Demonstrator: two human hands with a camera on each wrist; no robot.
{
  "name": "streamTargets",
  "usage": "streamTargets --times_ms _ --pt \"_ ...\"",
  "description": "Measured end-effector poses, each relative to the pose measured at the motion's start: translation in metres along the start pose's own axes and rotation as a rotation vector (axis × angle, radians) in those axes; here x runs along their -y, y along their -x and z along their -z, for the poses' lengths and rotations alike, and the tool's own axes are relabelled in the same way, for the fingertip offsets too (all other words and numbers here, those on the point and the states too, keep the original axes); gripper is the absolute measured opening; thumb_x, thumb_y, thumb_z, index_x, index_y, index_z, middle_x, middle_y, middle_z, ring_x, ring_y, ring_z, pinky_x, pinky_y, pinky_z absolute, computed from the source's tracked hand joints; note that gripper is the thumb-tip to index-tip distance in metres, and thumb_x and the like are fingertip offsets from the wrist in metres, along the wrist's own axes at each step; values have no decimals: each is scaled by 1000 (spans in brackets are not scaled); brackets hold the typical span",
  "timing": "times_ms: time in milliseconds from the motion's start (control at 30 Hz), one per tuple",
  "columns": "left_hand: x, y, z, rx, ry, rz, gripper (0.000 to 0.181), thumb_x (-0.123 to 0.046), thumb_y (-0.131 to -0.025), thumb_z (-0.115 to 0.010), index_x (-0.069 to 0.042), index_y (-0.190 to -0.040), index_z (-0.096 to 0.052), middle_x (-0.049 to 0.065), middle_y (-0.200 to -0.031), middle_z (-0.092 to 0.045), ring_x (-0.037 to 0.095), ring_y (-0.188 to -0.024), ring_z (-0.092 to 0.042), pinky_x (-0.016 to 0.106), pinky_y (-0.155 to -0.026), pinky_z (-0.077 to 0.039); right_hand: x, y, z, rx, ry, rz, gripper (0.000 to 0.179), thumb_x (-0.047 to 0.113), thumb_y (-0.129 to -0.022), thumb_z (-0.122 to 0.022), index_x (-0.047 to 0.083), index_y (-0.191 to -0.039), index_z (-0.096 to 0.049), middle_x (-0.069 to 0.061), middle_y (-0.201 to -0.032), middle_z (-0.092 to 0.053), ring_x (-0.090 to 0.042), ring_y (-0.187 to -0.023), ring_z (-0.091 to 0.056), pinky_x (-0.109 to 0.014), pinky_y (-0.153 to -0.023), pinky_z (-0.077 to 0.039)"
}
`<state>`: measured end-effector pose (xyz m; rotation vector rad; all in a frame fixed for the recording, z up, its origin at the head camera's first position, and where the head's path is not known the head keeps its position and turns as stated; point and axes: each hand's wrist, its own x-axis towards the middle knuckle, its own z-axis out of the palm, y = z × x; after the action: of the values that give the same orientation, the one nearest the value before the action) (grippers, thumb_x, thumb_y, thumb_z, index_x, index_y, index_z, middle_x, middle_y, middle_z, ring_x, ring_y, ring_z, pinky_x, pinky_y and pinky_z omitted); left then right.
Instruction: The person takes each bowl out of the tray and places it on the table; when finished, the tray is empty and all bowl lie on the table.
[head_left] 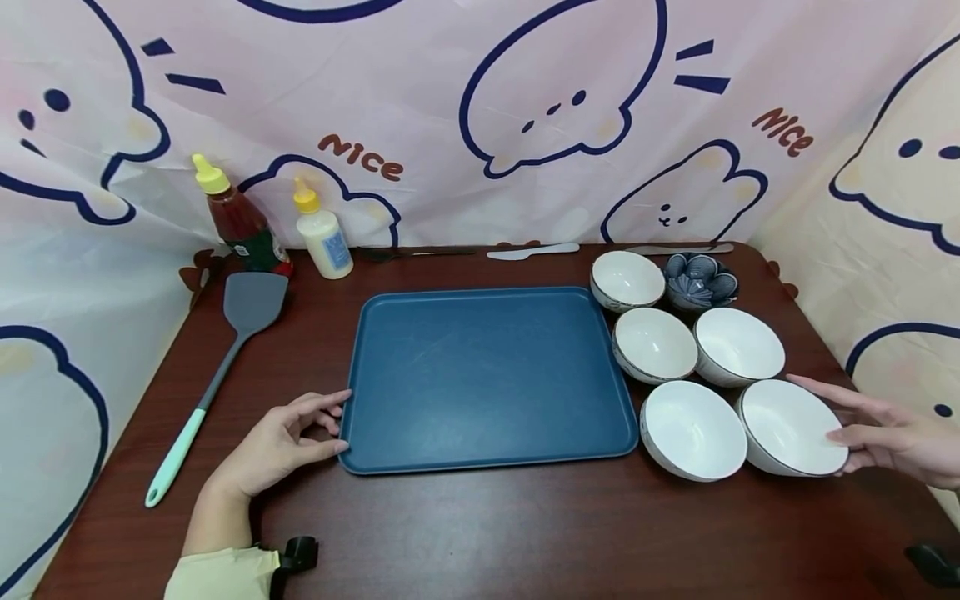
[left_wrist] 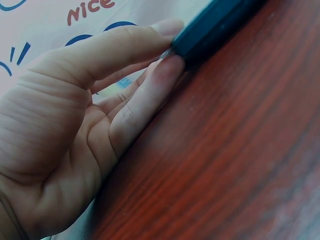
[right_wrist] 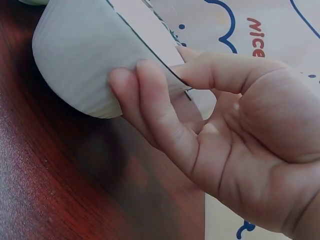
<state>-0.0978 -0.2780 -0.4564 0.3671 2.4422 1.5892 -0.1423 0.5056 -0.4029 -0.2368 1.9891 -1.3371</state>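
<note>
My left hand [head_left: 273,442] pinches the left rim of a flat blue tray [head_left: 487,383]. In the left wrist view, the thumb [left_wrist: 125,42] and a finger meet at the tray's edge [left_wrist: 205,37], just above the brown table. On the right, my right hand [head_left: 892,433] grips the outer rim of a white bowl [head_left: 791,425], the front right one of several. The right wrist view has the thumb over the dark-lined rim and fingertips [right_wrist: 150,75] against the outer wall of the bowl [right_wrist: 80,55].
Other white bowls [head_left: 693,429] line the tray's right side, with a dark blue petal-patterned dish [head_left: 699,282] behind. A grey spatula [head_left: 255,304] with a mint handle lies left. At the back stand a red sauce bottle [head_left: 243,221], a white bottle [head_left: 325,242] and a pale knife [head_left: 532,251].
</note>
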Motion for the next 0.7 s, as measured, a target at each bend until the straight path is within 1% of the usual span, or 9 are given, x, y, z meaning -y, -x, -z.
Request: streamTargets --times_ms 100,200,333,400,433,500,600,667,700 --pt "-2 2 0 0 -5 2 62 -13 -87 -78 -8 -144 -52 14 -116 -56 8 -94 -62 25 -73 -58 -1 0 1 -1 10 -32 75 2 -105 -41 42 -159 -7 34 -129 -38 -35 -88 -69 -44 -72 -61" --pt "-4 2 0 4 -10 8 62 -14 -88 -77 -8 -144 -52 14 -117 -56 8 -95 -62 25 -73 -58 -3 1 0 20 -29 -42 75 2 -105 -40 46 -158 -9 30 -127 -44 -35 -88 -69 -42 -74 -61" --pt "-6 2 2 16 -12 21 62 -17 -89 -77 -10 -145 -52 14 -119 -56 9 -96 -62 24 -75 -58 -8 4 -3 88 -154 10 75 -3 -106 -33 44 -159 -7 20 -129 -56 -32 -94 -70 -43 -77 -60" --pt "-7 3 4 16 -28 14 60 -16 -90 -76 -10 -144 -52 14 -119 -56 8 -96 -62 24 -74 -57 -12 5 -7 91 -189 42 73 -4 -106 -30 41 -160 -7 16 -129 -58 -29 -96 -70 -43 -79 -60" --pt "-8 4 5 16 -37 7 58 -16 -90 -75 -10 -144 -53 14 -119 -57 9 -96 -63 24 -74 -57 -14 6 -10 69 -185 40 72 -2 -107 -30 43 -159 -10 18 -129 -59 -27 -97 -71 -43 -79 -60" --pt "-11 5 7 11 -60 -7 54 -16 -92 -73 -10 -142 -54 13 -122 -58 9 -97 -64 25 -73 -57 -17 9 -15 -1 -133 2 67 3 -108 -32 50 -154 -19 22 -126 -59 -24 -99 -71 -41 -80 -60" --pt "-21 5 13 -13 -123 -41 48 -14 -95 -69 -9 -140 -56 12 -125 -59 8 -100 -66 25 -73 -58 -8 9 -26 -166 70 -169 55 21 -109 -40 30 -160 -19 7 -128 -60 -20 -94 -71 -36 -78 -59" --pt "-33 3 21 -37 -203 -35 45 -17 -96 -68 -9 -139 -57 10 -129 -59 12 -105 -67 25 -77 -58 4 7 -32 -252 213 -275 62 33 -108 -43 10 -160 -16 -5 -120 -60 -15 -89 -68 -33 -75 -59" --pt "-39 1 25 -50 -253 -28 45 -20 -97 -67 -9 -139 -57 10 -130 -59 14 -107 -67 26 -79 -58 12 5 -35 -291 277 -302 69 36 -108 -43 -3 -157 -16 -14 -119 -60 -13 -86 -66 -32 -74 -58"
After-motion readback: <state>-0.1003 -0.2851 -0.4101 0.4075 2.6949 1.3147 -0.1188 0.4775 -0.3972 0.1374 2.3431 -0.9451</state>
